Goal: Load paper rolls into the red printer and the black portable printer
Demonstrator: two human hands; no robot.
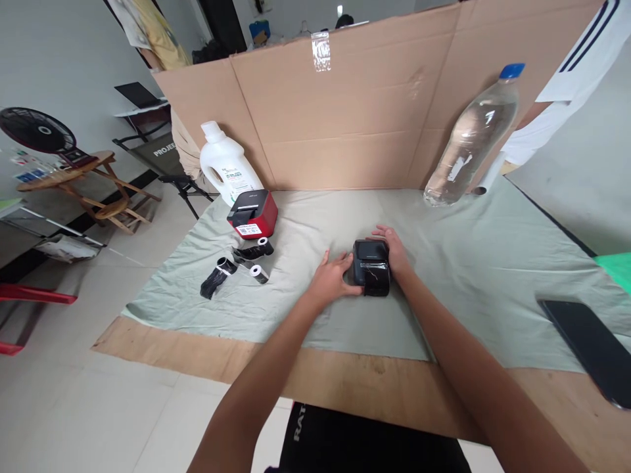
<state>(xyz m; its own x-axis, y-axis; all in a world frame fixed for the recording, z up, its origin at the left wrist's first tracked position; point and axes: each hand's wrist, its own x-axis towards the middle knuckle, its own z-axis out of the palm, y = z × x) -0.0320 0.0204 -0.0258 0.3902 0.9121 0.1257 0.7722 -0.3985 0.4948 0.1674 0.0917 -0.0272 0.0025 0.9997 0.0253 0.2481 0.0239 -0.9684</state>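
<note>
A small black printer (pixel 363 252), boxy with rounded corners, sits on the cloth in front of me. A glossy black strip (pixel 376 278) lies over its lower right front. My left hand (pixel 337 278) is at the printer's left side, thumb by the lower corner and fingers stretched along the edge. Against the right side rests my right hand (pixel 396 253), its fingers curling over the far right corner. Together the hands hold the printer between them. Their contact on the far side is partly hidden.
Left on the cloth (pixel 463 263) are a red-and-black printer (pixel 261 213), a white jug (pixel 229 164), a roll with black strip (pixel 214 279) and small rolls (pixel 259 274). A cardboard panel (pixel 345 125) stands behind. Rightward are a water bottle (pixel 473 141) and a phone (pixel 589 345).
</note>
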